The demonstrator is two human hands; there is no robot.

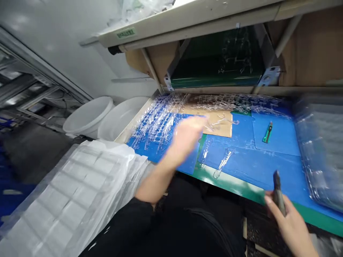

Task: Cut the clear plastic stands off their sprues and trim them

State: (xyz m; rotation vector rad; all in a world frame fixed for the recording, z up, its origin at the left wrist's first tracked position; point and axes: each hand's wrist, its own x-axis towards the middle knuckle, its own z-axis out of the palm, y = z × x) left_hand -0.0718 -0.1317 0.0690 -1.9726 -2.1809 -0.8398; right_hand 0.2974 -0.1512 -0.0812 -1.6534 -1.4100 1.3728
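My left hand (187, 134) is stretched out over the blue mat (257, 160), smeared by motion, close to a heap of clear plastic parts (160, 119) and a brown cardboard sheet (217, 123). I cannot tell whether its fingers hold anything. My right hand (288, 217) is low at the table's near edge, fingers wrapped round a small dark hand tool (277, 192) that points upward. Two clear plastic pieces (223, 162) lie loose on the mat between my hands.
A green-handled cutter (268, 132) lies on the mat at the right. Clear plastic trays (320, 150) are stacked at the far right. Two white buckets (89, 114) stand left of the table. A bagged stack of white trays (72, 200) is at lower left. A shelf (203, 18) hangs overhead.
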